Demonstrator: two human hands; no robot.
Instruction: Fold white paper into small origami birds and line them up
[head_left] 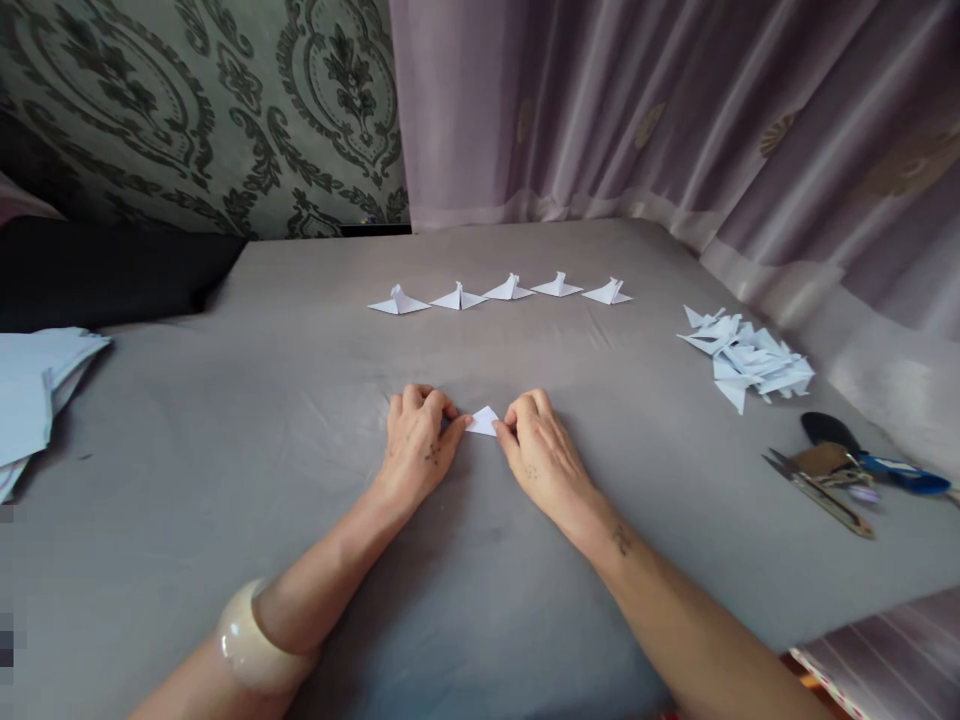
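A small folded piece of white paper (484, 421) lies on the grey cloth between my two hands, its peak pointing away from me. My left hand (420, 440) pinches its left corner between thumb and curled fingers. On the opposite side, my right hand (541, 448) has its thumb and fingers closed on the right edge. The fingertips partly cover both ends of the paper. Beyond the hands, several folded paper birds (460, 297) stand in a row, wings spread.
At the right is a heap of white folded paper pieces (757, 355). Nearer me lie pointed scissors (817, 492) and a blue-handled tool (904, 474). A stack of white paper sheets (30, 395) sits at the left, before a black cloth (105, 275). Curtains (600, 110) hang behind.
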